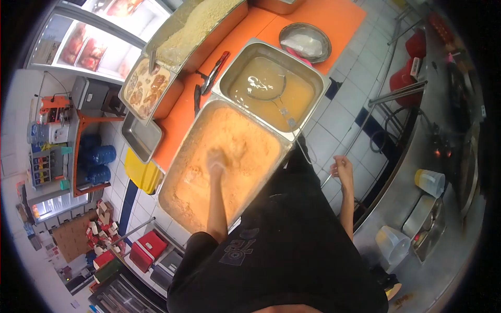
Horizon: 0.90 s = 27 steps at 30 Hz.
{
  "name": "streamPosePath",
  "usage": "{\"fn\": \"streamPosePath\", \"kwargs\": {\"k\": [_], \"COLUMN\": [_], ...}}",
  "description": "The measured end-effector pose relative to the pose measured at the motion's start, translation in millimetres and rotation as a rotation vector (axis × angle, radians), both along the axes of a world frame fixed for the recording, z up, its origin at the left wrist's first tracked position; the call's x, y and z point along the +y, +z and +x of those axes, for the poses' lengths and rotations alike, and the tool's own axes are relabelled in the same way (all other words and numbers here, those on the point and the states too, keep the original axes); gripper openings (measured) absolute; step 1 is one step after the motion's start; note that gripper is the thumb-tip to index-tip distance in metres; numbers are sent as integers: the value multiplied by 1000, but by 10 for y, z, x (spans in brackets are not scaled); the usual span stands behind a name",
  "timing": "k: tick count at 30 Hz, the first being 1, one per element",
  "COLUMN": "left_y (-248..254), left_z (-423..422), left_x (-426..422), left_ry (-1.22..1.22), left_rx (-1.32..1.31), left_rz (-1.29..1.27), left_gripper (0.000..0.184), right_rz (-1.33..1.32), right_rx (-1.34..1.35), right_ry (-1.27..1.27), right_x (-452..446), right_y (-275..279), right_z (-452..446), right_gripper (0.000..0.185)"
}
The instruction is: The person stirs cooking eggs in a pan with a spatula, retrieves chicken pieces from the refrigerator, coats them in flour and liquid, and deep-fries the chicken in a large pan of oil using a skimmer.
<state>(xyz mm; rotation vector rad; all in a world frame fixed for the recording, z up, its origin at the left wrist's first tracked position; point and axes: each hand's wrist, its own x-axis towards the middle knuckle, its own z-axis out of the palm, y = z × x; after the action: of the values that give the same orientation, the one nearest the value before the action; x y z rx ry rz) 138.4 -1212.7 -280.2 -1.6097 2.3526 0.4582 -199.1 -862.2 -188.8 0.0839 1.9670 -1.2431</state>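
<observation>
My left hand (215, 158), coated in powder, is down in a deep steel pan of orange breading flour (250, 141). Its fingers are blurred and partly sunk in the flour, so what they hold, if anything, is hidden. Floured lumps (237, 148) lie beside it. Off to the right, over the floor, my right hand (342, 168) hangs with loosely bent fingers and nothing in them. Touching the flour pan's far side is a steel pan of cloudy liquid (308, 99), with a wire strainer (267, 86) lying in it.
Tongs (213, 73) with red-and-black handles lie on the orange table (339, 23). A metal bowl (313, 44), a pan of pieces in pale batter (147, 86), pale crumbs (190, 31) and a shallow steel pan (141, 135) surround them. A steel counter (396, 208) runs along the right.
</observation>
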Motion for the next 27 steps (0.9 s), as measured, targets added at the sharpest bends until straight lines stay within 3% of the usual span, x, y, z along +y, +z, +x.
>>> {"fn": "streamPosePath", "kwargs": {"k": [1,2,4,5,7,8,10,14,16,17,19,20,22,23,25,27], "left_y": [34,85,166,169,169,162,337,909,903,709,170,188,391,527,762,797], "left_z": [-171,-348,-579,-560,-536,-524,-531,-847,-949,-1008,-1074,-1151,-1300,-1277,-1192,-1036], "left_x": [162,278,392,378,296,254,218,466,540,583,734,813,866,815,613,423], "left_ry": [-225,-213,378,381,670,664,311,220,153,142,-90,-84,56,68,195,128], "left_rx": [-73,-70,414,418,1041,1040,758,681,492,495,389,386,406,408,384,273], "left_rz": [-133,-133,-89,-89,213,220,250,390,-22,-19,-520,-517,-24,-30,210,137], "left_gripper": [51,51,41,41,39,39,37,40,43,43,42,42,55,55,62,62], "right_rz": [4,5,-23,-24,-27,-24,-54,-26,-7,-6,-29,-25,-20,-23,-8,-23], "right_rx": [0,3,11,14,62,63,87,90,96,99,110,109,95,96,97,94], "right_ry": [11,23,35,38,67,60,62,75,60,49,58,64,78,90,89,79], "right_x": [-15,-46,-145,-187,-273,-270,-263,-236,-230,-227,-212,-213,-289,-331,-377,-386], "right_y": [8,18,52,83,208,208,193,169,186,196,218,217,211,215,244,255], "right_z": [-4,-27,-22,-22,-42,-57,-74,-86,-80,-82,-61,-50,-57,-61,-75,-85], "right_gripper": [25,25,25,25,25,25,24,23,23,23,22,22,22,22,23,23]}}
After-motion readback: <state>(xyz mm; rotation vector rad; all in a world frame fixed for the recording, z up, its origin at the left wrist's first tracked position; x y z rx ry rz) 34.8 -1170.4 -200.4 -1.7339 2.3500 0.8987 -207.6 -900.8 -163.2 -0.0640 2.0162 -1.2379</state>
